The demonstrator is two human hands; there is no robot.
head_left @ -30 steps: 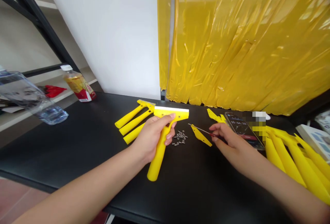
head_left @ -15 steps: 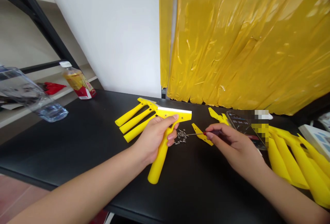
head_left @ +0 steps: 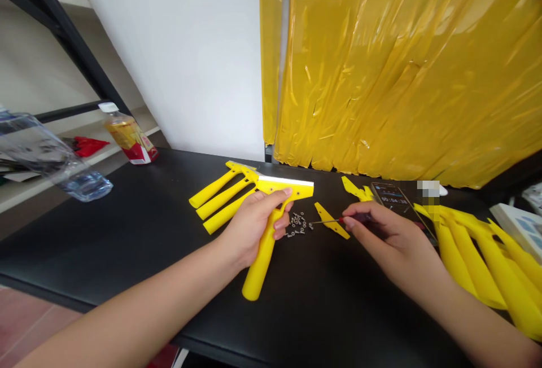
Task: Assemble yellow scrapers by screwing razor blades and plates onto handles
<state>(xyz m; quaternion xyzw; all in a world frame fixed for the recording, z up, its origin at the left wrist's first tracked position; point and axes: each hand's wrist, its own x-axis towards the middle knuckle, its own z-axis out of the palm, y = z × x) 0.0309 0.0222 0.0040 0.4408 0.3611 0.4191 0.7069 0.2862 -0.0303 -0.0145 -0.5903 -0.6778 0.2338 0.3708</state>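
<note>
Basically, a smooth black counter (head_left: 127, 215) filled the lower view, w/ a faint sheen & a front edge giving onto reddish floor tiles (head_left: 25, 323) bottom L. Behind it stood a plain white panel (head_left: 182, 57) &, to its R, a big sheet of yellow film (head_left: 381, 74), wrinkled, glossy, ragged along the bottom. Far L: pale shelves (head_left: 71, 1), a black frame bar (head_left: 70, 35), a red item (head_left: 88, 146) on a shelf, a large clear bottle (head_left: 88, 184) & a capped drink bottle (head_left: 131, 136) nr the counter's back L.

Mid-counter, the L hand (head_left: 260, 218) was wrapped round a yellow scraper (head_left: 259, 269), thumb on its head, white strip (head_left: 285, 180) facing the back; couldn't tell if it touched the counter. R hand (head_left: 389, 227) pinched a thin screwdriver (head_left: 358, 218) btwn thumb & fingers, shaft crossing above a loose yellow plate (head_left: 336, 228), tip beside scattered small screws (head_left: 297, 222), contact unclear. Three yellow tools (head_left: 224, 198) lay side by side L of the scraper. Just behind the R hand, a phone (head_left: 393, 201) showed a running-clock type screen; beyond, a pile of yellow handles (head_left: 461, 255) & a white-blue box (head_left: 516, 227)
</note>
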